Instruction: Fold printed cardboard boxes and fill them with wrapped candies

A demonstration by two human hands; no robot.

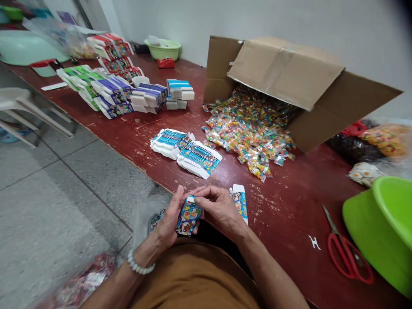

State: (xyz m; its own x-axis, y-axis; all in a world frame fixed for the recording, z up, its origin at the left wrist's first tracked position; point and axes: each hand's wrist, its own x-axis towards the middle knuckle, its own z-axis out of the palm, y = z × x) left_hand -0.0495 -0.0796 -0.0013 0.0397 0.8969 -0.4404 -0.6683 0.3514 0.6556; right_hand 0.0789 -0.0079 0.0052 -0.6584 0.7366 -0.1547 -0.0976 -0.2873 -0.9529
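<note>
A small blue printed candy box (189, 216) is held upright in front of my body, near the table's front edge. My left hand (170, 219) wraps round its left side. The fingers of my right hand (219, 208) are closed on the white top flap, with the thumb on it. Beside my right hand, a flat blue carton (238, 201) lies partly hidden on the table. Beyond my hands are two fanned stacks of flat blue cartons, a left stack (170, 143) and a right stack (198, 159). Whether the held box contains anything is hidden.
A tipped cardboard box (286, 71) spills small candy packets (251, 137) over the red table (277, 223). Red-handled scissors (346, 253) lie near a green basin (380, 223). Stacked purple cartons (112, 92) stand at the back left. A plastic bag (144, 214) hangs below the edge.
</note>
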